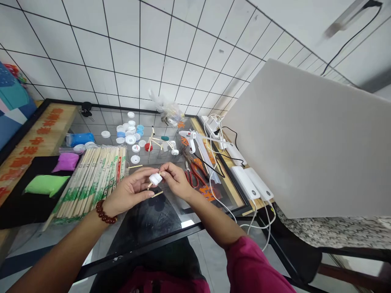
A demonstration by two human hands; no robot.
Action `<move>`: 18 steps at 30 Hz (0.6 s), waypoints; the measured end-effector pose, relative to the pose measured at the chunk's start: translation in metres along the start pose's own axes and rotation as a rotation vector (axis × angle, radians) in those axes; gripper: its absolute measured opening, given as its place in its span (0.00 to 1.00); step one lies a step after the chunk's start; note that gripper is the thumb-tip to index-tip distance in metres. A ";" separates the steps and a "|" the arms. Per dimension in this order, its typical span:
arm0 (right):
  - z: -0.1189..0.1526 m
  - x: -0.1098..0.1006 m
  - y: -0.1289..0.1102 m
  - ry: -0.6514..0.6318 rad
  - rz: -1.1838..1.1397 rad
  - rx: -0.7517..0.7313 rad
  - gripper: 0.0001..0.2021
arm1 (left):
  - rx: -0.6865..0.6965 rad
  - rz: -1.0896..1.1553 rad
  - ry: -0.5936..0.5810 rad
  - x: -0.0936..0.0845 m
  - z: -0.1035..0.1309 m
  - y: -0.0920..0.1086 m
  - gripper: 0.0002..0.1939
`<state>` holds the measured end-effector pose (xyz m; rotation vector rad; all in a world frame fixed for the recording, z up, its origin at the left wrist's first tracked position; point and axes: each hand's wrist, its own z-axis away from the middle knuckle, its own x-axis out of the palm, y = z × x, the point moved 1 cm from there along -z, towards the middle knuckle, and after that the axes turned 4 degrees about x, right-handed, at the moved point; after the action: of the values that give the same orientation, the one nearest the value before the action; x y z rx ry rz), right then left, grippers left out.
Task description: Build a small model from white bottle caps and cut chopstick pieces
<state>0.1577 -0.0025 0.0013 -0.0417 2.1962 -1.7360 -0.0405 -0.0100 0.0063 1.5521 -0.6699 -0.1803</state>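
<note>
table [159, 221], glossy-topped, stands beside tiled wall [122, 53].

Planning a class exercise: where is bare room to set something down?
The glass tabletop is bare between the left hand and the black front frame. A smaller patch separates the black object from round white and blue plastic caps. Crowded: right, around red-handled metal tools; left, under wrapped wooden sticks.

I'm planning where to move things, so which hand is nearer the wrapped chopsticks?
Left. The left hand is by the right-hand edge of the wrapped chopsticks; the right hand is farther right, fingertips at the white piece.
</note>
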 end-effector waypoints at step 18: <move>0.000 0.005 -0.001 -0.123 -0.091 -0.021 0.18 | -0.041 0.242 -0.045 0.009 0.001 -0.001 0.22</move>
<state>0.1532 -0.0033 0.0009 -0.2506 2.1542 -1.7096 -0.0330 -0.0154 0.0081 1.4176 -0.8784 -0.0469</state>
